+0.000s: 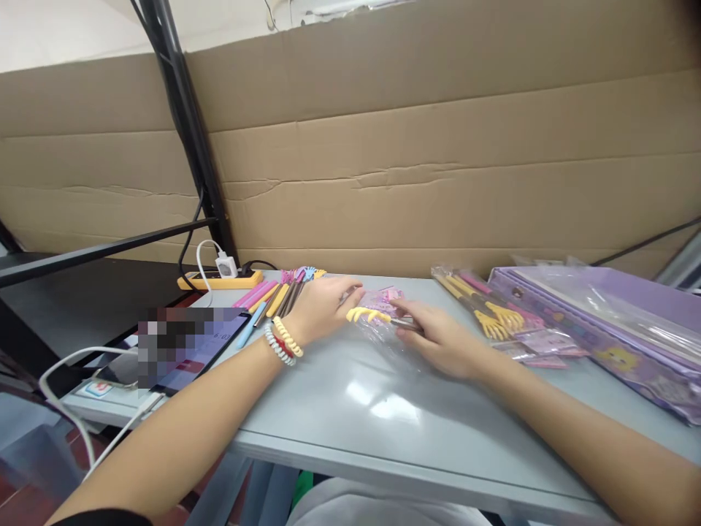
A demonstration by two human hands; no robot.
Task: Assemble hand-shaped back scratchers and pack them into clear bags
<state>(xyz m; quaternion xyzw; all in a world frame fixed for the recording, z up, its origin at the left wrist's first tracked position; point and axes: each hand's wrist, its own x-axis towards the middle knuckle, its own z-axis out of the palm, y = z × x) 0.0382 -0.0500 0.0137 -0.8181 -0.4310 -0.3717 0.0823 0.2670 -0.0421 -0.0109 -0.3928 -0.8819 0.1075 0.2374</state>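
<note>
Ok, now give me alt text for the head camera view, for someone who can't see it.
A person's right hand grips a yellow-ended stick over a gray table, the left hand close beside it, clear plastic nearby. Colored sticks and a tablet lie to the left, bagged sticks to the right.

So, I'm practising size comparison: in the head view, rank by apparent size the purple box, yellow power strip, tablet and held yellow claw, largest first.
1. Purple box
2. Tablet
3. Yellow power strip
4. Yellow claw

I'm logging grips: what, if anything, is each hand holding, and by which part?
The right hand holds a dark-shafted stick with a yellow, claw-like head, by its shaft. Whether the left hand holds anything cannot be told.
</note>
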